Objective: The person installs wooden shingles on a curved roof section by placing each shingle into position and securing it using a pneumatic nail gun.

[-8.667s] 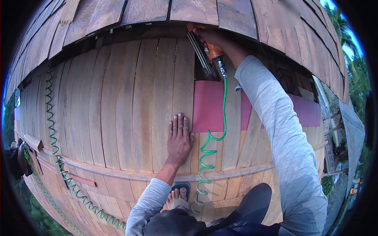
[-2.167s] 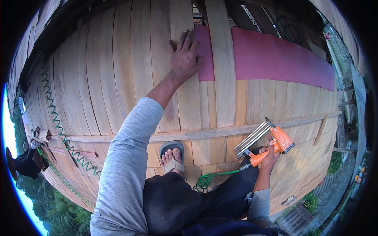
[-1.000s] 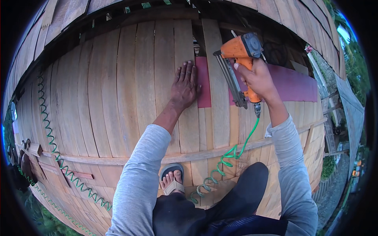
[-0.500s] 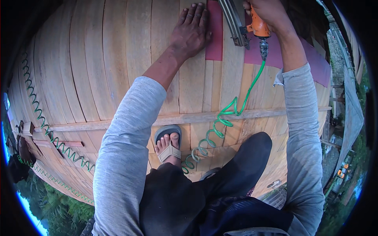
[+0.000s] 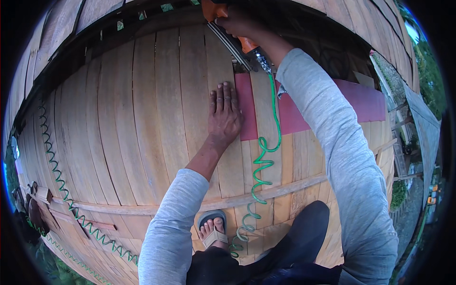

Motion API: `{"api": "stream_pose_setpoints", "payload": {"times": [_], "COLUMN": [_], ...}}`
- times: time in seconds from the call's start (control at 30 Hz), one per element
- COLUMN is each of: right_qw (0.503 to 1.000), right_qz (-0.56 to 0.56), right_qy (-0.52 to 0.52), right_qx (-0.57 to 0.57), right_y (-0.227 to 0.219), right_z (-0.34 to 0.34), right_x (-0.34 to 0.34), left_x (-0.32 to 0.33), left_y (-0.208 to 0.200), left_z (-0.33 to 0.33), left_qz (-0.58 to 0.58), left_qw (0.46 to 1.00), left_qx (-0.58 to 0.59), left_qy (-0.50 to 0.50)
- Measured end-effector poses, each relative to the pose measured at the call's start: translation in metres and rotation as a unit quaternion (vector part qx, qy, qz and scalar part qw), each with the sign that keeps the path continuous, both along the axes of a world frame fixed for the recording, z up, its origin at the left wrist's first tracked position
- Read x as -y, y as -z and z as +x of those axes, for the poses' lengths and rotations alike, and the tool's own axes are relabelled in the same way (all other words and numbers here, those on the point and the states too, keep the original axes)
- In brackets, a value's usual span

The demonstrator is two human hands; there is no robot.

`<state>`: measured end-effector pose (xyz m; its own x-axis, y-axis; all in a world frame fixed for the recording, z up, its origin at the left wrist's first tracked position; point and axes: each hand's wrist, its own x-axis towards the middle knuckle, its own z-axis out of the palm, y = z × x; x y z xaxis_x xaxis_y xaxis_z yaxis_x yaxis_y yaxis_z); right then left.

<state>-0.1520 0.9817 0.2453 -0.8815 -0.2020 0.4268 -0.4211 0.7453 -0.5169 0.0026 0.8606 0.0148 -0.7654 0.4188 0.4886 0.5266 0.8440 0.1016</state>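
My left hand (image 5: 225,111) lies flat on the wooden boards (image 5: 168,95), fingers stretched out and pointing away from me, beside a strip of dark red sheet (image 5: 246,107). Farther off, my right hand (image 5: 236,23) is wrapped round the handle of an orange nail gun (image 5: 248,45). The gun's nose is near the far end of the boards, by the dark gap, and its long metal magazine slants back toward me. From a metal fitting on the handle a green coiled air hose (image 5: 264,164) runs down over the boards. Shadow hides the contact at the nose.
A wooden batten (image 5: 270,194) crosses the sloping boards above my sandalled foot (image 5: 213,230). Another green coiled hose (image 5: 57,166) lies along the left. A dark opening (image 5: 318,42) with more boards beyond spans the far side. Wider red sheet (image 5: 361,102) lies to the right.
My right hand has carried the nail gun away from me and leftward, to the far end of the boards. The view has tilted up; my left hand stays flat beside the red strip.
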Motion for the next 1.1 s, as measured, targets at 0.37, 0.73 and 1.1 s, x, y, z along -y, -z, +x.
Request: {"api": "stream_pose_setpoints", "payload": {"times": [0.37,0.73,1.1], "right_qw": [0.994,0.998,0.982], "right_qz": [0.100,0.040,0.173], "right_qy": [0.030,0.012,0.069], "right_qx": [0.013,0.057,-0.028], "right_y": [-0.006,0.010,0.032], "right_z": [-0.037,-0.051,-0.080], "right_x": [0.001,-0.031,-0.072], "left_x": [-0.012,-0.016,-0.043], "left_y": [-0.006,-0.010,-0.015], "left_z": [0.000,0.003,0.004], "left_qz": [0.006,-0.005,0.005], "left_qw": [1.000,1.000,0.999], "left_qx": [-0.009,0.010,0.011], "left_qy": [0.011,0.015,0.040]}}
